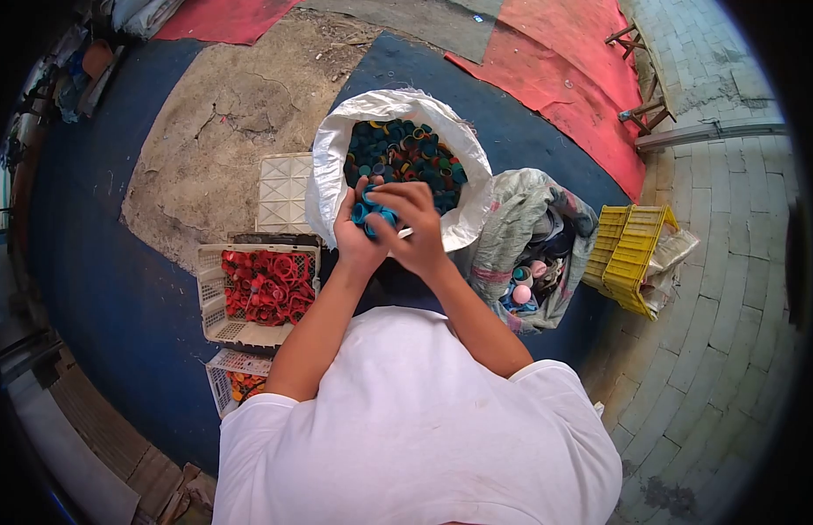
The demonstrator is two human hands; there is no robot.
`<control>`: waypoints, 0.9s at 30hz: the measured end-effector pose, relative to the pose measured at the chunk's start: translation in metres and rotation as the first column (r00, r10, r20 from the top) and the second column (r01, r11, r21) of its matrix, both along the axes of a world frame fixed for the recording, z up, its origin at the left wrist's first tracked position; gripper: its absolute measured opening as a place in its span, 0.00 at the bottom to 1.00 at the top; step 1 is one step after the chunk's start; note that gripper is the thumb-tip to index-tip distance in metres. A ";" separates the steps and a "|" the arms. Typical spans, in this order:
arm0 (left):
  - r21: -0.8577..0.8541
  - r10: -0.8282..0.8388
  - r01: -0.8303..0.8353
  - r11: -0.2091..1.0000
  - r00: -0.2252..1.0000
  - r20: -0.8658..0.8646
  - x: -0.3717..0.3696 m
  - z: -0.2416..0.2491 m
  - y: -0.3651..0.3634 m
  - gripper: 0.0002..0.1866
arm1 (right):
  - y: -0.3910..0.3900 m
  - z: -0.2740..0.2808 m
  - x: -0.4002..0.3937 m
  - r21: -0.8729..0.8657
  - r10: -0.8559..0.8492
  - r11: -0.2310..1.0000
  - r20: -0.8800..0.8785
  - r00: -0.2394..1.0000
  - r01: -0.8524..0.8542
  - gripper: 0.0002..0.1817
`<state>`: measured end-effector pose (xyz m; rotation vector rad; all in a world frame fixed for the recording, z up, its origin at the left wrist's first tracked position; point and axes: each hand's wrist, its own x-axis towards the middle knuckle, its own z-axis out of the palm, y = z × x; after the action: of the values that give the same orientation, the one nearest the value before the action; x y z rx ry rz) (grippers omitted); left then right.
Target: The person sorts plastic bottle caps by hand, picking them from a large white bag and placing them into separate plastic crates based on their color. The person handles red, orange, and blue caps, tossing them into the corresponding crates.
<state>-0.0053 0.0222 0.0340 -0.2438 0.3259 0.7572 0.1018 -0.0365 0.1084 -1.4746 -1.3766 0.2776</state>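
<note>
Several blue plastic caps (361, 213) rest in my left hand (357, 238), whose fingers curl round them at the near rim of a white sack (323, 188). My right hand (417, 229) is over the same caps from the right, its fingers bent and partly spread, touching or just above them. Whether it grips a cap cannot be made out. A small white piece (406, 233) shows beside its fingers. Inside the sack lie many dark green and teal caps (393, 153), with some red and yellow ones among them.
A white crate (216, 325) of red plastic pieces (268, 284) stands at the left, with a smaller crate (221, 385) nearer. On the right are a grey-green sack (498, 236) of mixed items and yellow crates (630, 254). A wooden stand (650, 112) is at the upper right.
</note>
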 end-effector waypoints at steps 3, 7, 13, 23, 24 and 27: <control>-0.049 -0.004 0.003 0.999 1.000 -0.012 0.002 0.007 0.002 0.17 | 0.009 -0.015 0.038 0.063 -0.182 0.981 -0.012 0.983 0.182 0.05; -0.076 -0.026 0.027 0.997 1.000 0.012 0.002 0.007 0.005 0.17 | 0.029 -0.075 0.098 -0.525 -0.424 0.805 -0.183 0.887 0.276 0.13; -0.094 -0.053 0.054 0.994 0.999 0.009 0.007 0.012 0.009 0.17 | 0.045 -0.205 0.146 -0.783 -0.306 0.276 0.478 0.823 0.557 0.30; -0.096 -0.067 0.067 0.993 0.998 0.010 0.005 0.011 0.015 0.17 | 0.039 -0.239 0.171 -0.782 -0.332 0.360 0.402 0.853 0.508 0.35; -0.103 -0.069 0.070 0.992 0.998 0.008 0.005 0.011 0.016 0.17 | 0.038 -0.236 0.170 -0.790 -0.342 0.377 0.366 0.865 0.483 0.33; -0.111 -0.077 0.077 0.991 0.997 0.002 0.004 0.010 0.019 0.17 | 0.034 -0.237 0.168 -0.802 -0.349 0.399 0.316 0.883 0.444 0.28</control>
<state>-0.0010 0.0413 0.0445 -0.3329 0.3780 0.6640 0.2695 -0.0026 -0.1282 -2.6571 -0.8761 0.6575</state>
